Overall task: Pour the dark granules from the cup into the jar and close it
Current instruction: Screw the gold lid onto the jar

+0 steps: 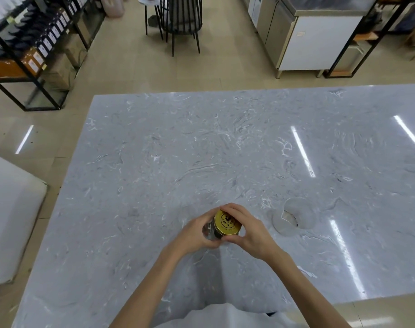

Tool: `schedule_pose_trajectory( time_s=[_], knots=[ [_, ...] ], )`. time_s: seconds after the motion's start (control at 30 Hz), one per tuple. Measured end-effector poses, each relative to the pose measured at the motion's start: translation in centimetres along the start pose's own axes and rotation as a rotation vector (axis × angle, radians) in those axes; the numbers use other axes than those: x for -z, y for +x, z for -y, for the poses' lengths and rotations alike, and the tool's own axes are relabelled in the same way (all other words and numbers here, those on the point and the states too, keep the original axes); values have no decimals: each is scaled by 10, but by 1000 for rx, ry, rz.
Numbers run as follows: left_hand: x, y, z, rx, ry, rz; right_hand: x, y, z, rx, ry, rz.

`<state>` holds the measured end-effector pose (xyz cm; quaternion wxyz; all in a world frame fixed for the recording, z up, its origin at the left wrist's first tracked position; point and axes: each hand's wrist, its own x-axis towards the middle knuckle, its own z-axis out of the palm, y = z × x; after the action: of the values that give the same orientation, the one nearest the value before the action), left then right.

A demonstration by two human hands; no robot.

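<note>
From the head camera we look down on a grey marbled bench point(225, 150) with both of our hands meeting near its front edge. Between them is a small clear glass jar point(210, 229), tipped so that its top leans toward our right. Our left hand point(193, 233) wraps the glass body, its fingers point(211, 242) curled under and pressed against the wall of the jar. Our right hand point(246, 229) is on the gold lid point(227, 223), which sits on the mouth of the jar; the thumb and fingers point(230, 209) of that hand curve round the rim and pinch it from opposite sides. The lid's flat face shows a dark printed emblem and a ring of lettering too small to read. Just under the lid a dark band shows through the glass, but we cannot tell how full the jar is, since our hands cover most of it.

To the right of our hands, near but apart from them, a cup point(294, 217) of pale translucent material lies on its side on the bench, its mouth turned toward us. We cannot make out any granules inside it.

Beyond the bench, on the tiled floor, stand a black shelf rack point(29, 50) of dark bottles at the left, a black chair point(180, 22) in the middle and a steel cabinet point(305, 36) at the right.
</note>
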<state>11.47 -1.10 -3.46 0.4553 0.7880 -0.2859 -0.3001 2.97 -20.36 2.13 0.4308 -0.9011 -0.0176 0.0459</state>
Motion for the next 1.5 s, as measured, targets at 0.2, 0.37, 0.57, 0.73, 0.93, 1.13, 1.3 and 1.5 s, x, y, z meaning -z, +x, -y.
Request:
schedule_pose_trajectory(
  time_s=[0.2,0.37,0.57,0.73,0.93,1.13,1.3,1.5],
  knots=[
    [-1,1,4,27,-26,-20,12,7,-3,67,-44,129],
    [4,1,4,38,-40,-2,23,17,-4,125,-119,233],
    [4,1,0,26,-69,1,11,11,-5,137,-198,74],
    [0,-1,-2,-6,-81,-29,1,9,-1,-82,123,-338],
    [1,-2,-4,-2,-108,-26,-8,-5,-8,158,-75,-80],
    [0,5,-5,-7,-67,-34,7,-6,-23,-2,152,-199],
    [-2,7,5,14,-77,-48,23,-10,-28,-24,-1,-296],
    [-3,4,11,13,-74,-64,23,-6,-8,-87,36,-294]
  ],
)
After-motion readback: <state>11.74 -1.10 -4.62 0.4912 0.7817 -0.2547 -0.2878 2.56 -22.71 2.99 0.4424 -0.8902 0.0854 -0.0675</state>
